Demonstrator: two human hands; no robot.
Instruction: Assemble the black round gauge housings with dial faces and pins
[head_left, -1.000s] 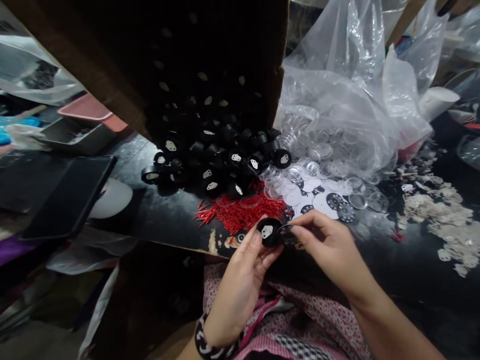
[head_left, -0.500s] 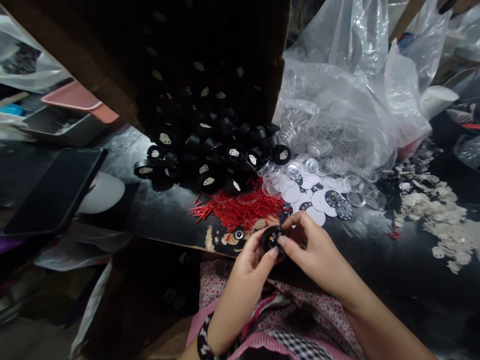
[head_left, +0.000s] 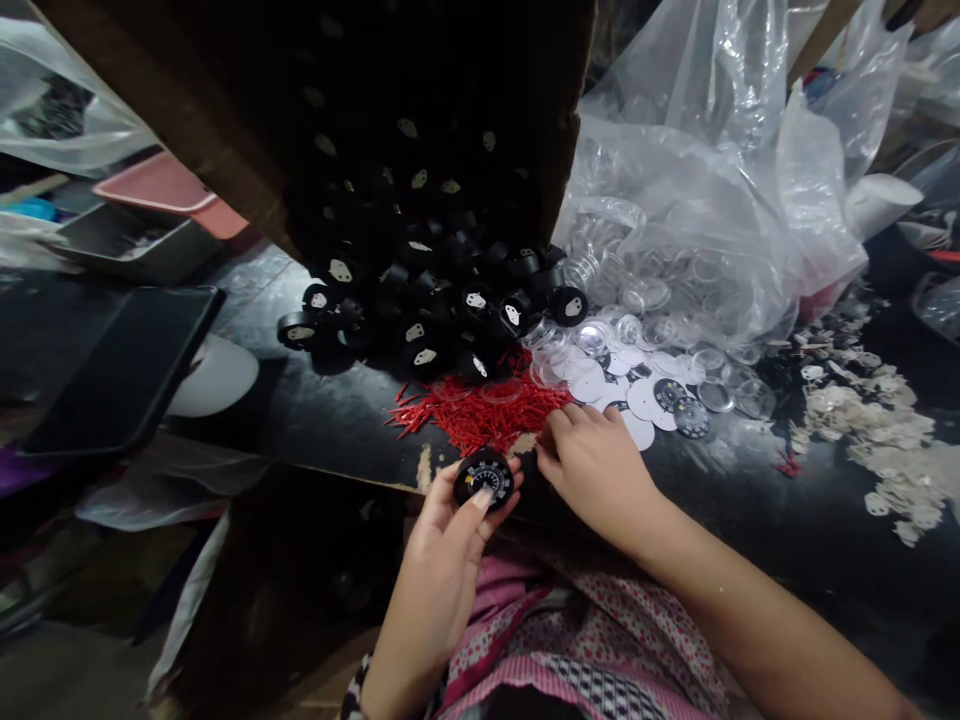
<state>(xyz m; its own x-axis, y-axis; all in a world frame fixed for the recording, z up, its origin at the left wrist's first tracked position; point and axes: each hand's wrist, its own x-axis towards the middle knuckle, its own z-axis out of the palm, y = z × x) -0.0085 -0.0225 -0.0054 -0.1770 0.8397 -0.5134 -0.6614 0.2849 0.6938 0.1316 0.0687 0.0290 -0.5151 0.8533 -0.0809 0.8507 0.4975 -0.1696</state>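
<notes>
My left hand (head_left: 442, 550) grips a round black housing (head_left: 484, 480) with a black dial showing white marks, its thumb on the dial face. To the right, my right hand (head_left: 592, 470) is at the right edge of a heap of red needles (head_left: 480, 410); its fingers curl down, and whether they hold anything is hidden. White and black dial discs (head_left: 645, 398) lie just beyond it. Many black housings (head_left: 424, 355) with pale metal plates are piled behind the red heap, spilling from a dark cardboard box (head_left: 202, 110).
Clear round lenses (head_left: 675, 290) spill from a plastic bag (head_left: 675, 180) at the back right. Pale flat pieces (head_left: 885, 420) are heaped at the far right. A black phone (head_left: 120, 370) leans on a white round object (head_left: 225, 378) at left, near a grey bin (head_left: 142, 245).
My hands have separated. The left keeps the housing and has moved left, with the dial face now turned up; the right has let go and reached to the red heap's edge.
</notes>
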